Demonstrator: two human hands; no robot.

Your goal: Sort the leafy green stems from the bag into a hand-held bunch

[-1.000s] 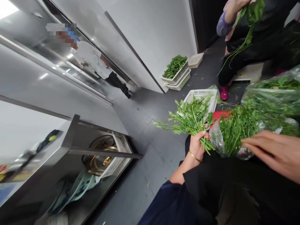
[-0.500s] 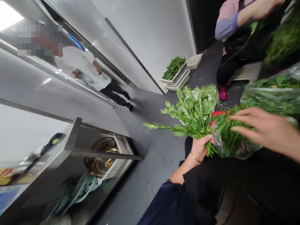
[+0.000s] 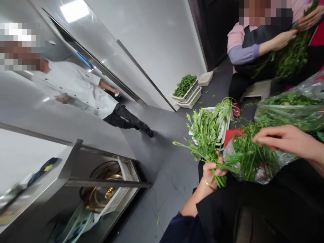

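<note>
A bunch of leafy green shoots (image 3: 206, 131) with cut stems and some curly tendrils is gripped in my left hand (image 3: 214, 172), its fingers wrapped round the lower stems. My right hand (image 3: 286, 140) hovers at a clear plastic bag (image 3: 230, 153) of loose greens (image 3: 250, 152) in front of my lap. Its fingers are drawn together over the greens; whatever is between them is hidden. Behind the held bunch stands a white slotted basket (image 3: 224, 130), partly covered by the leaves. Something red (image 3: 231, 135) shows between basket and bag.
A co-worker (image 3: 249, 47) sits at upper right, handling greens beside another large plastic bag (image 3: 291, 108). White baskets (image 3: 189, 101) with greens stand by the wall. At left, a person in white (image 3: 76, 87) walks near a steel table (image 3: 106, 184) holding gold-rimmed lids underneath.
My right hand's spread fingers have closed together over the bagged greens. My left hand still holds the bunch. The person in white has stepped closer, and the view has tilted.
</note>
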